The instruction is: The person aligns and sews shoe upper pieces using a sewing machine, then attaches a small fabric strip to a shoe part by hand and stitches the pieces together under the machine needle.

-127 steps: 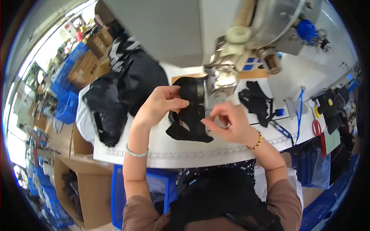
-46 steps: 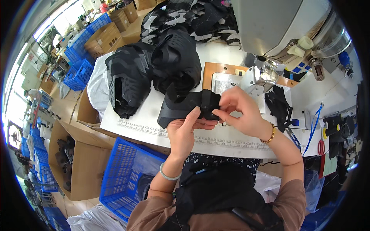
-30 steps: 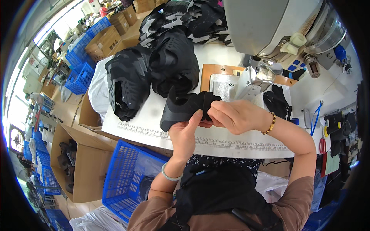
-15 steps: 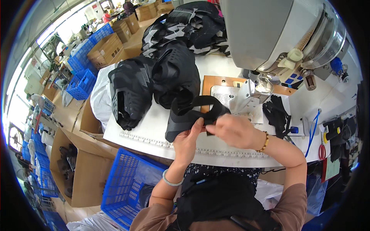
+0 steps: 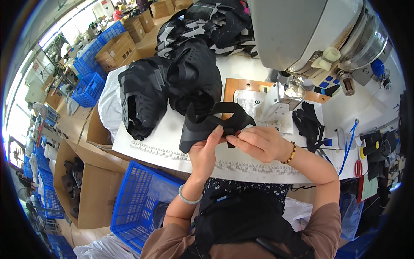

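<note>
A black shoe upper [image 5: 196,133] with a looped band standing up from it is held just above the front of the white table [image 5: 172,149]. My left hand [image 5: 203,156] grips its near edge, thumb on top and fingers underneath. My right hand [image 5: 263,144] pinches the same upper at its right side, the fingertips close to my left thumb. What lies between the right fingertips is too small to make out. Just beyond the hands is the sewing machine [image 5: 286,34], its metal work plate [image 5: 248,100] set in an orange-brown board.
Stacked black uppers [image 5: 144,93] stand at the left, with a black-and-white pile [image 5: 202,28] behind. Black strips [image 5: 308,125] and red scissors [image 5: 358,167] lie to the right. A ruler strip [image 5: 241,167] follows the table's front. Below left are a blue crate [image 5: 125,207] and a cardboard box [image 5: 97,190].
My right hand, blurred before, has settled against the upper with its fingers pinched. The upper stays in my left hand. The whole view has shifted slightly.
</note>
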A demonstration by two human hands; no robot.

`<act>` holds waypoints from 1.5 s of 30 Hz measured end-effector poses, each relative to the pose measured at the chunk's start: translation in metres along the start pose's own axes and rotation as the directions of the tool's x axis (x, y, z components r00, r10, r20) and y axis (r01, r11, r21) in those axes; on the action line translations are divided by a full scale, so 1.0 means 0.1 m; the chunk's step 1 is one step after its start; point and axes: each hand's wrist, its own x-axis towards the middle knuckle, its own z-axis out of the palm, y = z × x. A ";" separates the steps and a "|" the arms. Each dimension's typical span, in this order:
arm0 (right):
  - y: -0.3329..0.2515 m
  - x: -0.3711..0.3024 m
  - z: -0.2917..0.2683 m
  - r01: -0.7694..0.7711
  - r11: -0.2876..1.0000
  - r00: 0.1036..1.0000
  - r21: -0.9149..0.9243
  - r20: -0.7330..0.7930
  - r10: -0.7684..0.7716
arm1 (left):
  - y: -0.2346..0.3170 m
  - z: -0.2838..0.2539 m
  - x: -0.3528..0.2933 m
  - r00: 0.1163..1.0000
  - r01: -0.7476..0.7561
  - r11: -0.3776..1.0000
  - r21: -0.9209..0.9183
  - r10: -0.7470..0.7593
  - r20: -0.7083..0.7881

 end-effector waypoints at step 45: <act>-0.59 0.51 2.12 -0.002 0.973 0.998 0.230 0.054 -0.010 | 0.73 -1.57 1.63 0.473 -0.400 -0.016 0.916 0.853 0.221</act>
